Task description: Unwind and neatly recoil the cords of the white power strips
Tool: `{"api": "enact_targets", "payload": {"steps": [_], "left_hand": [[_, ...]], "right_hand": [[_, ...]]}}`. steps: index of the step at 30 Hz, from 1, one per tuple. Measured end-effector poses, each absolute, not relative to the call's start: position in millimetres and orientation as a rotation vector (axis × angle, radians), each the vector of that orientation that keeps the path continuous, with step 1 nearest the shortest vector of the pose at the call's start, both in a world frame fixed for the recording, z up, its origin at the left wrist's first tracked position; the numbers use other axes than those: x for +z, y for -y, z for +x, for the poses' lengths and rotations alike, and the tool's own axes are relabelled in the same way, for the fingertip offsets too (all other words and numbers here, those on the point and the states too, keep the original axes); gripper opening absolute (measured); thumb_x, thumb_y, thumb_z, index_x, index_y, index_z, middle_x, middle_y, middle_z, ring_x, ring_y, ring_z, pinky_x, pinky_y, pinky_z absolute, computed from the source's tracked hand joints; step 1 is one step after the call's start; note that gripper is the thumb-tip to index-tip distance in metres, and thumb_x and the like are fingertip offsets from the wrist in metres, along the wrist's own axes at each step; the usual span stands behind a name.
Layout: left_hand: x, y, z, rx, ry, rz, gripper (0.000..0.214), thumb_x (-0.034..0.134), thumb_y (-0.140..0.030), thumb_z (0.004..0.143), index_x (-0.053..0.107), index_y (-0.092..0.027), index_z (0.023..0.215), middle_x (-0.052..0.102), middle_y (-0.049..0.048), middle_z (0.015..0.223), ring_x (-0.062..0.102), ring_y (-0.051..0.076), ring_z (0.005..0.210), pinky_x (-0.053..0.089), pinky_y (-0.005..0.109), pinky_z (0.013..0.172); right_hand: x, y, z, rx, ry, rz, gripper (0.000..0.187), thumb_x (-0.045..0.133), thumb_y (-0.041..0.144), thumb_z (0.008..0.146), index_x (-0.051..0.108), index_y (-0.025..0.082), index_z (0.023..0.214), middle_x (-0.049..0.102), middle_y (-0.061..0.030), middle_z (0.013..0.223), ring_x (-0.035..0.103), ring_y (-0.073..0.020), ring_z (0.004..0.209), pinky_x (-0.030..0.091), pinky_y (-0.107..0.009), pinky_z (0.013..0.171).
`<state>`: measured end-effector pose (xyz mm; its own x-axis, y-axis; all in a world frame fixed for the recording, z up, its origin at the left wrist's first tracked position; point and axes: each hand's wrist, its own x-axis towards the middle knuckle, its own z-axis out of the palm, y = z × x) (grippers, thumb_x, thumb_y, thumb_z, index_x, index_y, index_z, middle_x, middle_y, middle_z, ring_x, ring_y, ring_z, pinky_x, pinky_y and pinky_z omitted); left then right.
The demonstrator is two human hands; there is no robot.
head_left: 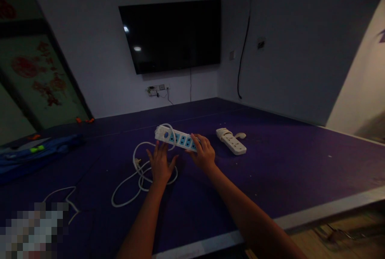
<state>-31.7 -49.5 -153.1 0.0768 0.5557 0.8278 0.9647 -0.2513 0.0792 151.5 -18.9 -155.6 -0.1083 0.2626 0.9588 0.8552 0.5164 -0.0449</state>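
Note:
A white power strip (182,140) with blue socket faces is held slightly tilted above the purple surface. My right hand (203,151) wraps round its right end, thumb in front and fingers over the top. Close below its left end, my left hand (161,162) has its fingers spread; its fingertips come near the strip's lower edge, and I cannot tell if they touch. The strip's white cord (134,199) loops over its left end and lies in loose coils around my left hand, with the plug (137,162) among the coils.
A second white power strip (235,145), its cord wound round one end, lies to the right. Blue cloth (57,148) lies at the left on the purple surface (285,170). A thin white cable (70,201) is at lower left. A television (177,36) hangs on the wall.

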Motion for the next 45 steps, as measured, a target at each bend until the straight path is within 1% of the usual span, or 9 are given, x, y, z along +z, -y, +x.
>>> {"api": "enact_targets", "payload": {"steps": [3, 5, 8, 10, 12, 18, 25, 33, 45], "left_hand": [[-151.8, 49.8, -34.0, -1.097, 1.524, -1.88, 0.037, 0.036, -0.035, 0.09, 0.059, -0.014, 0.109, 0.067, 0.0125, 0.099, 0.056, 0.028, 0.106, 0.015, 0.058, 0.106], [-149.9, 50.3, -36.2, -1.131, 1.565, -1.86, 0.036, 0.031, -0.031, 0.092, 0.062, -0.015, 0.098, 0.068, 0.0104, 0.085, 0.061, 0.024, 0.088, 0.025, 0.051, 0.103], [-147.9, 51.3, -39.6, -1.233, 1.736, -1.722, 0.038, 0.031, -0.035, 0.092, 0.062, -0.015, 0.084, 0.065, 0.0092, 0.072, 0.06, 0.021, 0.072, 0.041, 0.036, 0.08], [-147.6, 51.5, -42.1, -1.291, 1.894, -1.605, 0.04, 0.031, -0.039, 0.091, 0.061, -0.016, 0.079, 0.064, 0.0086, 0.067, 0.058, 0.02, 0.064, 0.038, 0.03, 0.064], [-147.2, 51.3, -45.1, -1.338, 2.005, -1.515, 0.042, 0.031, -0.041, 0.091, 0.062, -0.016, 0.079, 0.064, 0.0083, 0.065, 0.057, 0.02, 0.06, 0.033, 0.029, 0.058], [-146.4, 44.9, -60.2, -1.571, 2.119, -1.294, 0.041, 0.034, -0.04, 0.088, 0.065, -0.014, 0.082, 0.065, 0.0108, 0.071, 0.057, 0.022, 0.064, 0.033, 0.03, 0.058], [-157.3, 31.1, -84.1, -1.991, 2.068, -1.089, 0.041, 0.033, -0.039, 0.086, 0.065, -0.015, 0.076, 0.059, 0.0053, 0.062, 0.055, 0.021, 0.06, 0.04, 0.032, 0.06], [-152.3, 34.6, -70.7, -1.925, 1.915, -1.374, 0.034, 0.053, -0.046, 0.076, 0.064, -0.015, 0.087, 0.058, 0.002, 0.064, 0.054, 0.018, 0.062, 0.042, 0.031, 0.065], [-155.7, 38.4, -50.8, -1.684, 1.873, -1.799, 0.035, 0.049, -0.032, 0.08, 0.06, -0.016, 0.109, 0.064, 0.0053, 0.076, 0.06, 0.019, 0.072, 0.045, 0.032, 0.073]], "right_hand": [[-154.8, 22.8, 149.3, -0.678, 1.688, -0.985, 0.048, 0.047, 0.042, 0.087, 0.05, 0.019, 0.129, 0.055, -0.0107, 0.12, 0.049, -0.0229, 0.111, 0.043, -0.031, 0.092], [-154.7, 22.9, 149.0, -0.681, 1.694, -1.035, 0.045, 0.047, 0.041, 0.088, 0.052, 0.022, 0.128, 0.055, -0.0093, 0.122, 0.048, -0.0229, 0.112, 0.042, -0.031, 0.092], [-155.1, 20.3, 151.0, -0.675, 1.682, -1.135, 0.041, 0.046, 0.036, 0.089, 0.053, 0.024, 0.127, 0.054, -0.0074, 0.125, 0.044, -0.0237, 0.117, 0.038, -0.033, 0.094], [-155.2, 17.8, 153.5, -0.661, 1.709, -1.192, 0.039, 0.045, 0.031, 0.09, 0.052, 0.025, 0.128, 0.054, -0.0064, 0.128, 0.041, -0.0242, 0.121, 0.035, -0.034, 0.095], [-154.9, 15.8, 156.0, -0.639, 1.769, -1.23, 0.04, 0.043, 0.026, 0.09, 0.051, 0.025, 0.129, 0.053, -0.0058, 0.129, 0.038, -0.0241, 0.123, 0.031, -0.036, 0.098], [-155.3, 10.4, 157.9, -0.507, 1.934, -1.343, 0.047, 0.048, 0.031, 0.088, 0.044, 0.025, 0.134, 0.052, -0.0074, 0.13, 0.039, -0.0251, 0.122, 0.016, -0.046, 0.106], [-154.6, 8.3, 153.7, -0.258, 1.853, -1.659, 0.054, 0.05, 0.044, 0.086, 0.044, 0.022, 0.134, 0.055, -0.0107, 0.126, 0.052, -0.0245, 0.108, 0.029, -0.039, 0.096], [-149.0, 15.8, 150.3, -0.197, 1.729, -1.903, 0.057, 0.041, 0.054, 0.086, 0.052, 0.014, 0.126, 0.064, -0.0157, 0.105, 0.061, -0.0244, 0.09, 0.034, -0.036, 0.082], [-150.5, 14.4, 155.7, -0.149, 1.663, -2.051, 0.047, 0.054, 0.047, 0.082, 0.06, 0.009, 0.109, 0.067, -0.0192, 0.093, 0.065, -0.0272, 0.082, 0.037, -0.039, 0.077]]}}
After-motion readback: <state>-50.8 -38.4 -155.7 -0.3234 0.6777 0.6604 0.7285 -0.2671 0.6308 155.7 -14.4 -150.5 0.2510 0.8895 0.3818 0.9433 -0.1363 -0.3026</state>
